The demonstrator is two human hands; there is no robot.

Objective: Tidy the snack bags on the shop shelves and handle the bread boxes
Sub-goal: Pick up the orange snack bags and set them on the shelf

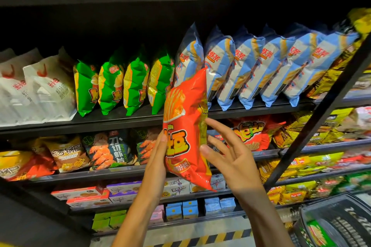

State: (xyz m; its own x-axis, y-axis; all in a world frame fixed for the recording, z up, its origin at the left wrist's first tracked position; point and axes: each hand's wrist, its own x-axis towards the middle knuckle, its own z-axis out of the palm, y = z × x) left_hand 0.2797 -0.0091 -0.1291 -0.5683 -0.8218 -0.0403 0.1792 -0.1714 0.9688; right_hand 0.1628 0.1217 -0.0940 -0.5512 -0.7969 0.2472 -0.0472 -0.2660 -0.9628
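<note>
Head view: red snack bag [185,126] is pinched by left hand [158,158]; right hand [226,158] fingers spread wide.
Risk: bag could slip, since grip is one-sided.

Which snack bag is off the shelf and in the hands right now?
The red-orange bag, held upright between the left hand and right hand, in front of the green bags and blue bags standing on the shelf.

**Red snack bag held before the shelves**

A glossy red snack bag [185,126], printed with fries and yellow lettering, is held upright and slightly tilted in front of the shelf of green bags [122,86] and blue-and-white bags [261,70], which are stood in leaning rows.
</note>
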